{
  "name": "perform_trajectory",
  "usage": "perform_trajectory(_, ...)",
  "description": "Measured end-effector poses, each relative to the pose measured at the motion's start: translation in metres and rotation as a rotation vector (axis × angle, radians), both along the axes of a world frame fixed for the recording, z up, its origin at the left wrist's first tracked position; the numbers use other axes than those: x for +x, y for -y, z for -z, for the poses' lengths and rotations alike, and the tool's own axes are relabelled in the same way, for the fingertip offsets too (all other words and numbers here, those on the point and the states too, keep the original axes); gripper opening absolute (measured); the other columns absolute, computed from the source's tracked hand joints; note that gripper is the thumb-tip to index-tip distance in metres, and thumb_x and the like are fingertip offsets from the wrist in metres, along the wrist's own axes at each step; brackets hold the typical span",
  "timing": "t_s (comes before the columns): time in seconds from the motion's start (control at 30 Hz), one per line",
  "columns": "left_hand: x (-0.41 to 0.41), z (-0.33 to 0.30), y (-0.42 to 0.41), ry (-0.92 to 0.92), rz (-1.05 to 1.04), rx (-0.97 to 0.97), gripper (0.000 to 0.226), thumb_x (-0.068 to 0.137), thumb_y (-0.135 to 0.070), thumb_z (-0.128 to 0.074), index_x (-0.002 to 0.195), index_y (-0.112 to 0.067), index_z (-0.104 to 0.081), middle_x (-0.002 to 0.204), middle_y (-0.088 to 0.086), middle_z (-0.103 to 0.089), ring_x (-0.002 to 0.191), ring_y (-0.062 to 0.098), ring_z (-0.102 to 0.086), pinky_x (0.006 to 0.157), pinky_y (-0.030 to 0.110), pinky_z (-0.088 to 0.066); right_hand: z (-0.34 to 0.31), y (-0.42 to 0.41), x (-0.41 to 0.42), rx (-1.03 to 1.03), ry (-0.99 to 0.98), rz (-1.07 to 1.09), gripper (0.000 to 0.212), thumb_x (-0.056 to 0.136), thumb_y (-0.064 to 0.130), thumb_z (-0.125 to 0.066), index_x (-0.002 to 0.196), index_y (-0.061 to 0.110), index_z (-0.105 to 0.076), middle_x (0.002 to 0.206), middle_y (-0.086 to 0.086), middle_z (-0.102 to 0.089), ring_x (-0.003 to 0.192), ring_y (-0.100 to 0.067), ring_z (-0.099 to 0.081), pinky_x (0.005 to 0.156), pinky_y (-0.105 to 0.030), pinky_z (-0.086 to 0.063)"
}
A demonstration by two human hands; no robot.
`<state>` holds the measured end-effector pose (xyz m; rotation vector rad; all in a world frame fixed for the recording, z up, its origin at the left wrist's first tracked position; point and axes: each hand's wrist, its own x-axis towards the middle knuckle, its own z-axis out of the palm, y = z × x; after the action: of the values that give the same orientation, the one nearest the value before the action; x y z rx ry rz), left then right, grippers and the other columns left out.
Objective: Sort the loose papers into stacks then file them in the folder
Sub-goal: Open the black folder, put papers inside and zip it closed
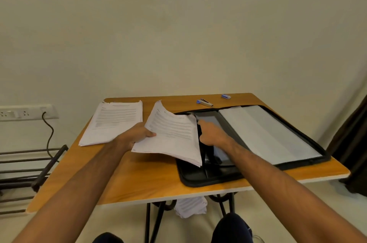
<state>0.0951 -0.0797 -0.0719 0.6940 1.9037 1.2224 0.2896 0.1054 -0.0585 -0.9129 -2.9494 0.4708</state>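
A black zip folder (208,178) lies open on the right half of the wooden table (139,181), its right side lined with a grey sleeve (268,133). My left hand (135,135) grips a stack of printed papers (174,135) by its left edge and holds it tilted over the folder's left half. My right hand (212,135) reaches into the folder's left pocket, with the index finger stretched along a divider and the other fingers curled around its edge. A second stack of papers (113,121) lies flat at the table's far left.
A stapler (205,102) and a small blue staple box (226,96) sit at the table's far edge. More papers (190,207) lie on the floor under the table. A metal rack (29,169) stands to the left, below a wall socket with a cable. My knees show at the bottom.
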Motion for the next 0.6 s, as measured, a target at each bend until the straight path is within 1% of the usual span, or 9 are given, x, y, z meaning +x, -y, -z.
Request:
perform_trajectory(0.07, 0.007, 0.002, -0.010, -0.011, -0.058, -0.007, 0.042, 0.093, -0.001, -0.063, 0.132, -0.012, -0.053, 0.121, 0.006, -0.063, 0.092, 0.018, -0.064, 0.068, 0.025, -0.054, -0.006, 0.002, 0.004, -0.033, 0.062, 0.005, 0.050, 0.094, 0.006, -0.053, 0.143, 0.013, -0.048, 0.136, -0.009, -0.057, 0.119, -0.028, -0.058, 0.089, -0.031, -0.049)
perform_trajectory(0.13, 0.014, 0.004, -0.017, 0.011, -0.096, 0.019, 0.042, 0.093, 0.002, -0.062, 0.131, -0.012, -0.053, 0.116, 0.005, -0.063, 0.087, 0.017, -0.063, 0.063, 0.024, -0.053, -0.013, 0.003, 0.009, 0.072, 0.215, -0.017, 0.043, 0.091, 0.012, -0.051, 0.133, 0.017, -0.056, 0.127, -0.005, -0.061, 0.111, -0.025, -0.059, 0.090, -0.036, -0.051)
perform_trajectory(0.2, 0.020, 0.006, -0.021, 0.030, -0.115, 0.054, 0.041, 0.093, 0.003, -0.061, 0.129, -0.014, -0.053, 0.114, 0.004, -0.063, 0.091, 0.019, -0.064, 0.069, 0.028, -0.055, -0.018, 0.006, 0.016, 0.188, 0.363, -0.057, 0.031, 0.089, 0.022, -0.050, 0.118, 0.019, -0.061, 0.109, 0.001, -0.063, 0.095, -0.020, -0.060, 0.084, -0.037, -0.051)
perform_trajectory(0.27, 0.026, 0.007, -0.025, 0.039, -0.138, 0.091, 0.042, 0.093, 0.004, -0.060, 0.128, -0.018, -0.052, 0.120, 0.005, -0.062, 0.102, 0.025, -0.064, 0.079, 0.034, -0.055, -0.021, 0.008, 0.019, 0.216, 0.451, -0.108, 0.024, 0.089, 0.026, -0.049, 0.109, 0.018, -0.061, 0.096, 0.002, -0.063, 0.080, -0.016, -0.060, 0.073, -0.033, -0.050)
perform_trajectory(0.33, 0.032, 0.008, -0.029, 0.052, -0.173, 0.131, 0.043, 0.094, 0.006, -0.058, 0.126, -0.019, -0.050, 0.120, 0.005, -0.060, 0.106, 0.027, -0.061, 0.081, 0.036, -0.054, -0.023, 0.010, 0.021, 0.210, 0.512, -0.137, 0.025, 0.090, 0.028, -0.047, 0.106, 0.017, -0.064, 0.092, 0.002, -0.066, 0.077, -0.015, -0.066, 0.065, -0.030, -0.050)
perform_trajectory(0.37, 0.033, 0.010, -0.032, 0.060, -0.189, 0.152, 0.044, 0.094, 0.007, -0.057, 0.128, -0.018, -0.050, 0.120, 0.005, -0.060, 0.107, 0.027, -0.061, 0.082, 0.037, -0.054, -0.024, 0.012, 0.021, 0.208, 0.522, -0.151, 0.025, 0.090, 0.028, -0.047, 0.103, 0.017, -0.065, 0.090, 0.002, -0.067, 0.077, -0.016, -0.069, 0.063, -0.030, -0.051)
perform_trajectory(0.47, 0.041, 0.017, -0.042, 0.084, -0.197, 0.175, 0.047, 0.093, 0.007, -0.057, 0.135, -0.014, -0.050, 0.127, 0.007, -0.061, 0.110, 0.028, -0.062, 0.085, 0.040, -0.055, -0.023, 0.012, 0.024, 0.260, 0.432, -0.202, 0.013, 0.090, 0.026, -0.049, 0.090, 0.017, -0.059, 0.080, 0.003, -0.060, 0.079, -0.020, -0.065, 0.069, -0.035, -0.054)
perform_trajectory(0.53, 0.049, 0.023, -0.049, 0.091, -0.193, 0.183, 0.053, 0.093, 0.006, -0.058, 0.141, -0.013, -0.045, 0.134, 0.009, -0.059, 0.112, 0.028, -0.061, 0.084, 0.039, -0.055, -0.017, 0.012, 0.029, 0.266, 0.310, -0.183, 0.008, 0.090, 0.025, -0.051, 0.096, 0.020, -0.052, 0.083, 0.003, -0.056, 0.084, -0.021, -0.058, 0.070, -0.036, -0.050)
perform_trajectory(0.6, 0.060, 0.028, -0.053, 0.087, -0.202, 0.189, 0.055, 0.094, 0.005, -0.057, 0.144, -0.012, -0.040, 0.136, 0.010, -0.056, 0.112, 0.026, -0.060, 0.084, 0.038, -0.054, -0.010, 0.015, 0.033, 0.242, 0.171, -0.142, 0.020, 0.091, 0.025, -0.052, 0.110, 0.020, -0.047, 0.096, -0.001, -0.062, 0.087, -0.022, -0.059, 0.069, -0.035, -0.046)
